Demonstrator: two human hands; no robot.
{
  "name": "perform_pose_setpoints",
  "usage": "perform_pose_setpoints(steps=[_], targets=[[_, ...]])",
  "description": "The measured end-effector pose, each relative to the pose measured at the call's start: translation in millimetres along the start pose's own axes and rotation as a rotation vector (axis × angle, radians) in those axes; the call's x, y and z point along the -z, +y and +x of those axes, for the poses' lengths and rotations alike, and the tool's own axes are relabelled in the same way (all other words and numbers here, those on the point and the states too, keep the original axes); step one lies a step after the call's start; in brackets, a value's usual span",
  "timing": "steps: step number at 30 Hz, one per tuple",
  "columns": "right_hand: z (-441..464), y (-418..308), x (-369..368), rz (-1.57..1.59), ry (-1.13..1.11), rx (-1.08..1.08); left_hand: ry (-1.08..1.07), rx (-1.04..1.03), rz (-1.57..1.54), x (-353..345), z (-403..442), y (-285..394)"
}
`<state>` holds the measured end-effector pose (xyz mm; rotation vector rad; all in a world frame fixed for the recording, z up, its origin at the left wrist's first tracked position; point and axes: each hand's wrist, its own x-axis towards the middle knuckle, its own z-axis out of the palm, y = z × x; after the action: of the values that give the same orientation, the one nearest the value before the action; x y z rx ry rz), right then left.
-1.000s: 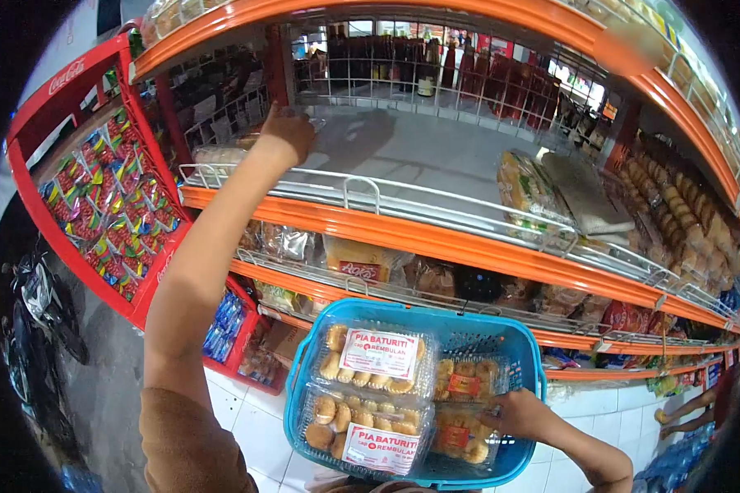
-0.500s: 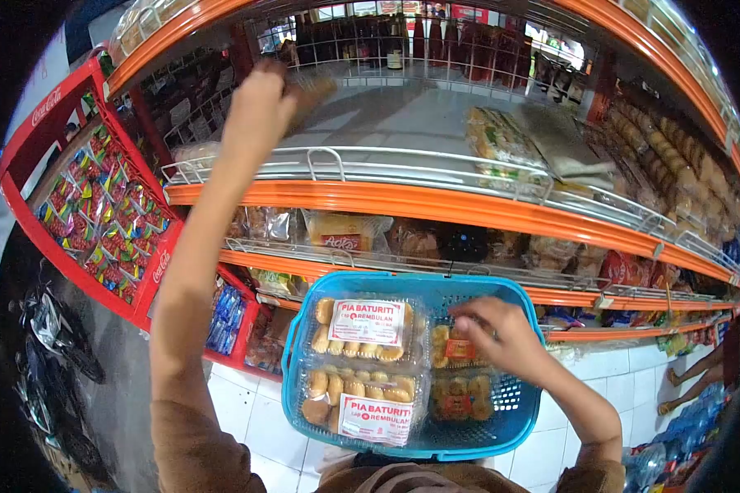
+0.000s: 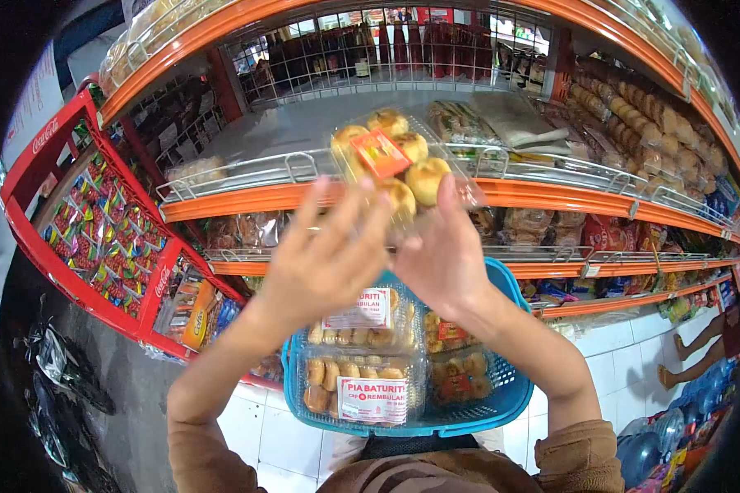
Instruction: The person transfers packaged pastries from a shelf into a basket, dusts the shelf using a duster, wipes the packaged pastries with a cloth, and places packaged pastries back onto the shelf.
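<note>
A clear plastic pack of round buns (image 3: 399, 168) with a red-orange label is up in front of the shelf's (image 3: 551, 194) orange front edge, tilted, beyond the far edge of the basket. The right hand (image 3: 448, 263) is at its lower right corner, thumb raised and palm partly showing; its fingers are hidden, so how firmly it has hold of the pack I cannot tell. The left hand (image 3: 329, 251), blurred, has its fingers spread wide by the lower left corner and does not appear to grip anything; whether it touches the plastic is unclear.

Below, the blue basket (image 3: 508, 378) carries four packs: a Pia Baturiti pack (image 3: 374, 396) toward the near left corner, another labelled pastry pack (image 3: 368, 316) toward the far left corner, and two smaller red-labelled packs (image 3: 460, 380) beside them. Judging by how things lie, the work is partway: four packs sit inside, while the raised one is outside the basket.

On the shelf, packaged bread (image 3: 462, 123) lies behind the front rail. A red rack (image 3: 131, 304) of snack packets stands to the left.
</note>
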<state>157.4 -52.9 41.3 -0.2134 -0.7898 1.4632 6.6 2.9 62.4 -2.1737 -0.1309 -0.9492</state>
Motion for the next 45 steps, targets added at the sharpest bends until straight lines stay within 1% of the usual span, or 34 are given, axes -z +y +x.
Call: perform_pose_setpoints(steps=[1, 2, 4, 6, 7, 8, 10, 12, 14, 15, 16, 18, 19, 21, 22, 23, 24, 25, 26, 27, 28, 29, 30, 31, 33, 34, 35, 36, 37, 38, 40, 42, 43, 45], targets=[[-13.0, 3.2, -0.6, 0.003, 0.16, -0.023, -0.001, -0.061, 0.058, 1.2, -4.3, 12.6], [-23.9, 5.5, 0.4, -0.205, 0.272, 0.018, -0.01, -0.058, 0.04, 3.5, -7.3, 23.6], [-50.6, 2.0, 11.4, -0.316, 0.453, -0.085, -0.112, -0.141, -0.037, 13.7, -15.9, 45.7], [-80.3, -18.8, 32.7, -0.345, 0.475, -0.191, -0.215, -0.1, -0.044, 26.6, -30.6, 61.5], [-94.9, -28.1, 38.3, -0.47, 0.523, -0.199, -0.296, -0.065, -0.011, 30.7, -36.6, 65.7], [-110.4, -37.5, 43.5, -0.602, 0.566, -0.207, -0.299, -0.063, -0.023, 34.3, -45.3, 66.8], [-142.7, -57.1, 65.5, -0.925, 0.567, -0.405, -0.463, 0.279, -0.192, 39.3, -66.2, 56.6], [-155.3, -58.0, 60.1, -1.054, 0.596, -0.517, -0.495, 0.421, -0.062, 36.0, -79.5, 31.0], [-161.3, -60.7, 71.0, -1.192, 0.449, -0.847, -0.455, 0.503, 0.031, 29.6, -94.7, 6.6], [-163.4, -54.6, 73.9, -1.295, 0.411, -0.802, -0.409, 0.577, 0.102, 25.1, -100.6, -5.9], [-158.7, -52.5, 74.2, -1.345, 0.367, -0.873, -0.409, 0.579, 0.126, 20.8, -104.0, -17.4], [-148.8, -44.0, 65.3, -1.27, 0.344, -0.84, -0.315, 0.696, 0.217, 10.3, -108.3, -41.3], [-148.0, -39.1, 71.6, -1.271, 0.329, -0.837, -0.318, 0.698, 0.231, 4.0, -111.9, -57.0], [-149.7, -28.0, 89.2, -1.394, 0.189, -0.96, -0.168, 0.652, 0.269, -9.7, -117.4, -96.6], [-152.6, -25.5, 89.1, -1.395, 0.185, -0.963, -0.149, 0.601, 0.241, -14.4, -116.6, -119.0], [-154.9, -22.7, 88.5, -1.579, 0.143, -0.909, -0.129, 0.551, 0.212, -19.4, -117.2, -143.6], [-154.8, -20.1, 87.6, -1.76, 0.099, -0.848, -0.152, 0.531, 0.236, -27.1, -123.8, -168.7], [-151.3, -19.8, 74.5, -1.732, 0.175, -0.826, -0.174, 0.51, 0.256, -35.0, -131.5, -193.4], [-150.0, -20.9, 70.1, -1.731, 0.176, -0.836, -0.306, 0.547, 0.27, -41.9, -137.0, -217.7], [-149.8, -22.1, 67.6, -1.87, 0.175, -0.79, -0.44, 0.581, 0.278, -49.4, -142.0, -236.0], [-150.8, -22.8, 67.3, -2.006, 0.176, -0.743, -0.447, 0.582, 0.262, -54.7, -143.4, -248.2], [-152.2, -23.4, 69.0, -1.962, 0.18, -0.586, -0.522, 0.797, -0.167, -57.2, -140.6, -258.1], [-153.1, -23.0, 68.5, -1.957, 0.192, -0.602, -0.581, 0.992, -0.606, -58.5, -138.4, -263.0], [-153.1, -22.8, 67.4, -1.987, 0.165, -0.61, -0.586, 0.989, -0.618, -59.4, -138.1, -264.5], [-151.6, -26.0, 68.5, -2.016, 0.139, -0.62, -0.475, 0.953, -0.707, -61.7, -138.0, -266.2], [-149.8, -28.1, 69.4, -2.041, 0.117, -0.504, -0.476, 0.953, -0.712, -67.5, -141.3, -262.2], [-147.5, -30.4, 70.3, -2.063, 0.094, -0.386, -0.29, 0.877, -0.655, -75.4, -146.0, -255.1], [-144.2, -33.1, 68.6, -2.067, 0.099, -0.385, -0.106, 0.794, -0.595, -80.3, -148.1, -249.7], [-139.7, -36.1, 64.5, -2.012, 0.155, -0.338, -0.093, 0.894, -0.521, -73.5, -137.1, -232.1], [-136.0, -38.3, 61.5, -1.956, 0.213, -0.29, -0.087, 0.886, -0.526, -70.3, -126.3, -216.1], [-133.4, -40.8, 58.9, -1.918, 0.236, -0.238, 0.547, 0.914, -0.555, -69.1, -110.5, -192.8], [-132.9, -42.4, 57.9, -1.883, 0.263, -0.189, 0.873, 0.976, -0.366, -69.2, -95.6, -187.8], [-132.6, -43.5, 58.9, -1.864, 0.246, -0.153, 1.025, 0.953, -0.47, -66.9, -81.7, -178.5], [-130.4, -46.6, 54.7, -1.803, 0.282, -0.093, 1.118, 0.87, -0.806, -49.9, -43.0, -142.9]])
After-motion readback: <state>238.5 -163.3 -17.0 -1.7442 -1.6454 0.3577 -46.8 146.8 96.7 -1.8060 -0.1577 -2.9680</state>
